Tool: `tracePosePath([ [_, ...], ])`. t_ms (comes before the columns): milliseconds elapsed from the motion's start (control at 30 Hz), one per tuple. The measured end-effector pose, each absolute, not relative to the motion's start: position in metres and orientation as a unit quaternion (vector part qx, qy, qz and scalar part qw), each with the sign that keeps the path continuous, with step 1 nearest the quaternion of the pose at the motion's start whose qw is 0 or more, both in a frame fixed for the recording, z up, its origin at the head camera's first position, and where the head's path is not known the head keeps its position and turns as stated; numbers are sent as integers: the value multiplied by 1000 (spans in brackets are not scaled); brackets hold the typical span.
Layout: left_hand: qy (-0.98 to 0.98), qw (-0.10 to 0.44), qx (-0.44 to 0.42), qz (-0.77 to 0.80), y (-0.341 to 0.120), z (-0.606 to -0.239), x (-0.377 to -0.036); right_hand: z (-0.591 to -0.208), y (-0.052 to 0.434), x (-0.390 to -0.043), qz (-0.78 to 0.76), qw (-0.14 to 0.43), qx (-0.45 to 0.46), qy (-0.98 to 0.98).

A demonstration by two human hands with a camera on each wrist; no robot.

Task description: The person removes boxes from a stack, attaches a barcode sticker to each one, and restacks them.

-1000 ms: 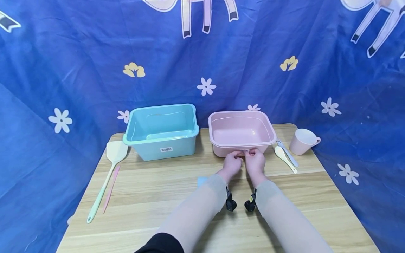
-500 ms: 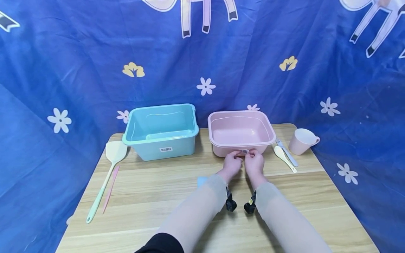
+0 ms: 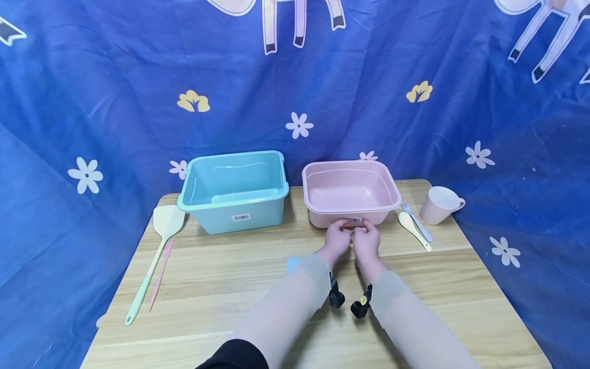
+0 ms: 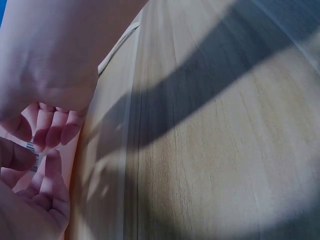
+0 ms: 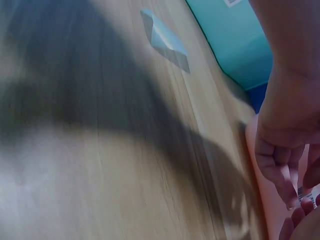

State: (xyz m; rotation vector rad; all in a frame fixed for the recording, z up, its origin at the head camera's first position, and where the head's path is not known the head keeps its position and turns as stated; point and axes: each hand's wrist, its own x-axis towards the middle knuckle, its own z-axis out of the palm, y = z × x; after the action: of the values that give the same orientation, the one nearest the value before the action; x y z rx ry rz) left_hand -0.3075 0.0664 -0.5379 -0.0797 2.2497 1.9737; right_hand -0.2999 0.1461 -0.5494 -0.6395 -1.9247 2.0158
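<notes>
A pink tub (image 3: 322, 218) stands at the middle back of the wooden table (image 3: 221, 287). A small barcode sticker (image 3: 354, 220) sits on its front wall. My left hand (image 3: 338, 237) and right hand (image 3: 367, 238) meet just below it, fingers curled, and pinch at the sticker's two ends. In the left wrist view the sticker (image 4: 32, 150) shows between a thumb and curled fingers. The right wrist view catches only a sliver of the sticker (image 5: 303, 192) between fingertips against the pink wall.
A teal tub (image 3: 232, 192) with its own barcode label stands left of the pink one. A pale green spatula (image 3: 156, 251) and a pink stick (image 3: 161, 274) lie far left. A spoon (image 3: 413, 229), fork (image 3: 417, 220) and pink cup (image 3: 438, 204) sit right. A light blue scrap (image 3: 292, 264) lies by my left forearm.
The barcode sticker has come into plainer view above the fingertips. Both hands have drawn slightly closer together and a little toward me.
</notes>
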Motion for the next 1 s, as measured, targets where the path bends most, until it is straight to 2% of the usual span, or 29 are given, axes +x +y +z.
tracePosePath([
  [367,761,65,-16,645,65,-538,-308,-558,150,-301,652,157,-205,-713],
  [633,761,68,-5,646,64,-540,-310,-551,163,-313,650,124,-166,-731],
  [1000,741,83,-15,666,64,-542,-311,-551,166,-314,709,81,-185,-676],
])
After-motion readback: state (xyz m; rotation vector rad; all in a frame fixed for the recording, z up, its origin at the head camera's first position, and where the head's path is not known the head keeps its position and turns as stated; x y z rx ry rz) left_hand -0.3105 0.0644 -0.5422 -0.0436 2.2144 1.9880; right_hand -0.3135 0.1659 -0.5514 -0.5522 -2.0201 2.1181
